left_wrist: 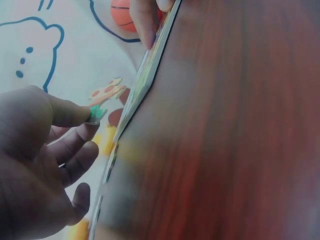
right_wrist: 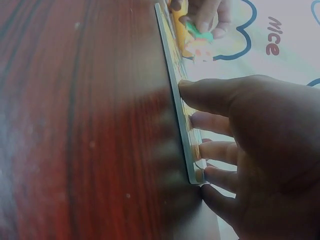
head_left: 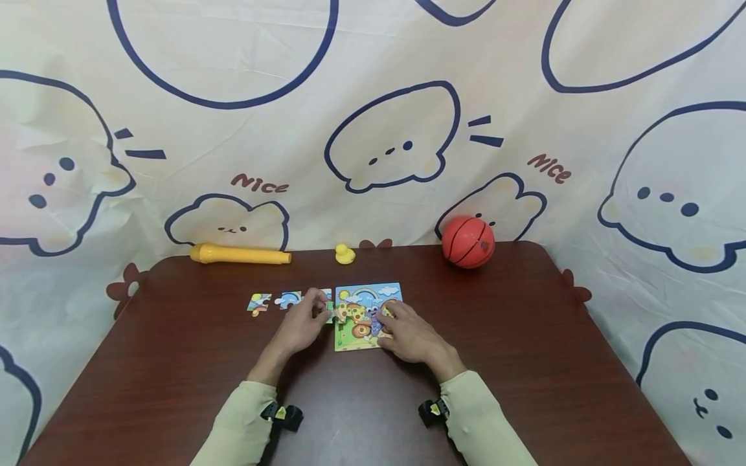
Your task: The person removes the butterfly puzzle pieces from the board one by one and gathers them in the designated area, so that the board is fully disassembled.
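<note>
1. The table (head_left: 524,336) has a dark reddish wood-grain top, smooth with a soft sheen
2. The puzzle board (head_left: 367,315) looks like thick card or thin wood with a glossy printed face; its edge is pale and matt in the right wrist view
3. The puzzle piece (left_wrist: 104,96) pinched by the left hand (head_left: 303,323) is flat printed card
4. The basketball (head_left: 468,242) is orange with a shiny, rubbery skin
5. The duck (head_left: 345,254) and the yellow tube (head_left: 240,254) look like smooth plastic
6. The backdrop (head_left: 373,129) is matt, creased cloth
</note>
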Action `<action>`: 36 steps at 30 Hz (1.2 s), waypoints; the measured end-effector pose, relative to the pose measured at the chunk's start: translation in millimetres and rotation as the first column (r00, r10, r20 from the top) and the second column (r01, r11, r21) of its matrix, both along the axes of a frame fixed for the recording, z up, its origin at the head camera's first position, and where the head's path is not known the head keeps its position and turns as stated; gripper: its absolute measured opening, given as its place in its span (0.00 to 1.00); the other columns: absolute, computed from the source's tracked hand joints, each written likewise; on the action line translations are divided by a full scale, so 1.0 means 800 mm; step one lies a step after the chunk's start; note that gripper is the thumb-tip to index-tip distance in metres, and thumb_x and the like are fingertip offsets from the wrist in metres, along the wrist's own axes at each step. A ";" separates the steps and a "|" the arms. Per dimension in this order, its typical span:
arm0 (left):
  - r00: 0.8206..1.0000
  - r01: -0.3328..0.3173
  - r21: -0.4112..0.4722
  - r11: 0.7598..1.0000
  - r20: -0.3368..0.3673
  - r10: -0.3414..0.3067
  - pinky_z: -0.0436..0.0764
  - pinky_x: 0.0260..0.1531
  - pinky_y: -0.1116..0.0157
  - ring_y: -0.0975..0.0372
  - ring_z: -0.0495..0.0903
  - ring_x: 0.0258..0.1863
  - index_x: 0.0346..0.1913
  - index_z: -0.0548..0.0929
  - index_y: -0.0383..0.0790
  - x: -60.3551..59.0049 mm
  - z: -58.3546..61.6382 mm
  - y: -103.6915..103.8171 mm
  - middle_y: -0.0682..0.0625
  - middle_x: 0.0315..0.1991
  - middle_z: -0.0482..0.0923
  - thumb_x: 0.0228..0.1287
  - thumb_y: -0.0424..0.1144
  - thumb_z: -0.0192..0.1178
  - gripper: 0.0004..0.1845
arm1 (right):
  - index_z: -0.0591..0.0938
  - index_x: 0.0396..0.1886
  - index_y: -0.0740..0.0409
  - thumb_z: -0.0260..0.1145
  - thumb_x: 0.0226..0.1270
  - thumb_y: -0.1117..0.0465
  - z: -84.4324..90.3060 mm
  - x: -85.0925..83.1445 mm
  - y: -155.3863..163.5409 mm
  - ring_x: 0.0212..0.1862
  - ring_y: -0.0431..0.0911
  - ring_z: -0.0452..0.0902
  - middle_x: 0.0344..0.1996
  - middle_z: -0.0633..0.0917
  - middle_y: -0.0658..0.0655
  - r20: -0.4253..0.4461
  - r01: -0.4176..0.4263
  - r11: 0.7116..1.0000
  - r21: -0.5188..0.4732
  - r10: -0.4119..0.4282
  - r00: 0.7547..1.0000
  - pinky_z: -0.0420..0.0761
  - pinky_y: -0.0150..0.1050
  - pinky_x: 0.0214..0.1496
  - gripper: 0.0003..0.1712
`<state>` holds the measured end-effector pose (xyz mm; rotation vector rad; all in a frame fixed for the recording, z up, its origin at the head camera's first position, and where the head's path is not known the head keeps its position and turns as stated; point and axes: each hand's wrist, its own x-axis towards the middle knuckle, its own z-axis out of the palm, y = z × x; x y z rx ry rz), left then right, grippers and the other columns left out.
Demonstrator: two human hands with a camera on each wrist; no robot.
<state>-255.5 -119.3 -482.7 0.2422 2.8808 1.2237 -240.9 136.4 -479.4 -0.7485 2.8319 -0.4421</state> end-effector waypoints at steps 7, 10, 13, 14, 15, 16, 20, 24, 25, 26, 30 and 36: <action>1.000 -0.018 0.005 1.000 0.000 0.018 0.70 0.38 0.62 0.61 0.73 0.30 0.50 0.72 0.43 0.002 0.001 -0.024 0.48 0.39 0.78 0.66 0.39 0.59 0.12 | 0.67 0.71 0.52 0.61 0.68 0.48 0.000 0.000 0.001 0.75 0.54 0.53 0.73 0.62 0.58 -0.009 0.004 1.000 -0.024 -0.004 1.000 0.61 0.52 0.72 0.34; 1.000 -0.019 -0.004 1.000 0.004 0.019 0.70 0.37 0.62 0.61 0.73 0.28 0.49 0.72 0.43 0.004 0.000 -0.032 0.48 0.39 0.78 0.66 0.40 0.58 0.12 | 0.67 0.71 0.52 0.61 0.69 0.48 0.000 0.000 0.002 0.75 0.54 0.53 0.73 0.62 0.58 -0.009 0.003 1.000 -0.024 -0.003 1.000 0.60 0.52 0.72 0.34; 1.000 -0.022 -0.019 1.000 -0.013 0.022 0.70 0.38 0.62 0.62 0.74 0.28 0.49 0.72 0.42 0.005 -0.001 -0.041 0.48 0.38 0.79 0.66 0.39 0.59 0.12 | 0.67 0.71 0.52 0.61 0.68 0.47 0.000 0.000 0.002 0.75 0.54 0.53 0.73 0.62 0.58 -0.011 0.005 1.000 -0.017 -0.005 1.000 0.61 0.51 0.73 0.34; 0.999 -0.025 -0.023 0.999 -0.020 0.025 0.70 0.38 0.62 0.62 0.74 0.28 0.49 0.73 0.42 0.006 -0.002 -0.044 0.47 0.38 0.79 0.65 0.38 0.59 0.12 | 0.67 0.71 0.52 0.61 0.68 0.47 0.000 -0.001 0.002 0.75 0.54 0.53 0.73 0.62 0.57 -0.011 0.005 1.000 -0.013 -0.005 1.000 0.61 0.51 0.73 0.34; 0.999 -0.032 -0.032 0.999 -0.027 0.031 0.70 0.38 0.62 0.62 0.74 0.29 0.48 0.73 0.42 0.006 -0.002 -0.047 0.48 0.38 0.79 0.65 0.38 0.59 0.12 | 0.67 0.71 0.52 0.61 0.68 0.47 0.000 -0.001 0.003 0.75 0.54 0.54 0.73 0.62 0.57 -0.012 0.006 1.000 -0.010 -0.006 1.000 0.61 0.51 0.72 0.34; 0.999 -0.040 -0.033 0.999 -0.033 0.039 0.70 0.39 0.62 0.62 0.74 0.29 0.48 0.73 0.42 0.007 -0.002 -0.050 0.48 0.38 0.79 0.65 0.38 0.59 0.12 | 0.67 0.71 0.52 0.61 0.68 0.47 -0.001 -0.001 0.003 0.75 0.54 0.54 0.73 0.62 0.57 -0.012 0.006 1.000 -0.011 -0.006 1.000 0.61 0.51 0.72 0.34; 0.997 -0.071 -0.037 0.997 -0.036 0.070 0.69 0.37 0.62 0.62 0.73 0.28 0.47 0.73 0.42 0.011 -0.001 -0.065 0.48 0.36 0.79 0.64 0.37 0.59 0.11 | 0.67 0.71 0.51 0.61 0.68 0.47 -0.002 -0.001 0.003 0.75 0.54 0.54 0.73 0.62 0.57 -0.008 0.006 1.000 -0.010 -0.006 1.000 0.61 0.51 0.73 0.34; 0.996 -0.090 -0.045 0.995 -0.025 0.089 0.69 0.36 0.63 0.62 0.73 0.27 0.48 0.73 0.40 0.014 0.001 -0.082 0.47 0.35 0.79 0.64 0.37 0.58 0.11 | 0.67 0.72 0.50 0.61 0.68 0.46 -0.002 -0.001 0.003 0.75 0.53 0.53 0.73 0.62 0.57 0.000 0.008 1.000 -0.010 -0.008 1.000 0.60 0.51 0.73 0.35; 0.996 -0.094 -0.049 0.994 -0.016 0.093 0.69 0.35 0.63 0.62 0.73 0.27 0.48 0.73 0.40 0.015 0.001 -0.086 0.47 0.35 0.78 0.65 0.37 0.58 0.11 | 0.67 0.72 0.50 0.61 0.68 0.46 -0.002 -0.001 0.003 0.75 0.53 0.53 0.73 0.62 0.57 0.000 0.009 1.000 -0.009 -0.009 1.000 0.60 0.51 0.73 0.35; 0.995 -0.100 -0.059 0.993 -0.008 0.100 0.68 0.36 0.63 0.62 0.73 0.28 0.49 0.73 0.40 0.015 0.002 -0.090 0.47 0.36 0.78 0.65 0.37 0.57 0.12 | 0.67 0.72 0.50 0.61 0.68 0.46 -0.003 -0.001 0.003 0.75 0.53 0.53 0.73 0.62 0.56 0.000 0.009 1.000 -0.008 -0.009 1.000 0.60 0.51 0.73 0.35; 0.991 -0.126 -0.090 0.988 0.038 0.130 0.68 0.34 0.64 0.61 0.73 0.30 0.50 0.73 0.42 0.016 0.004 -0.106 0.47 0.39 0.79 0.66 0.39 0.56 0.12 | 0.67 0.72 0.50 0.61 0.68 0.46 -0.003 -0.001 0.002 0.75 0.53 0.53 0.73 0.62 0.56 -0.006 0.008 1.000 -0.012 -0.008 1.000 0.60 0.51 0.73 0.35; 0.982 -0.155 -0.123 0.980 0.089 0.167 0.68 0.32 0.64 0.58 0.74 0.32 0.54 0.72 0.41 0.019 0.005 -0.129 0.44 0.43 0.79 0.68 0.41 0.53 0.15 | 0.67 0.72 0.50 0.61 0.68 0.46 -0.003 -0.001 0.002 0.75 0.53 0.53 0.73 0.62 0.56 0.004 0.012 1.000 -0.025 -0.012 1.000 0.61 0.52 0.72 0.34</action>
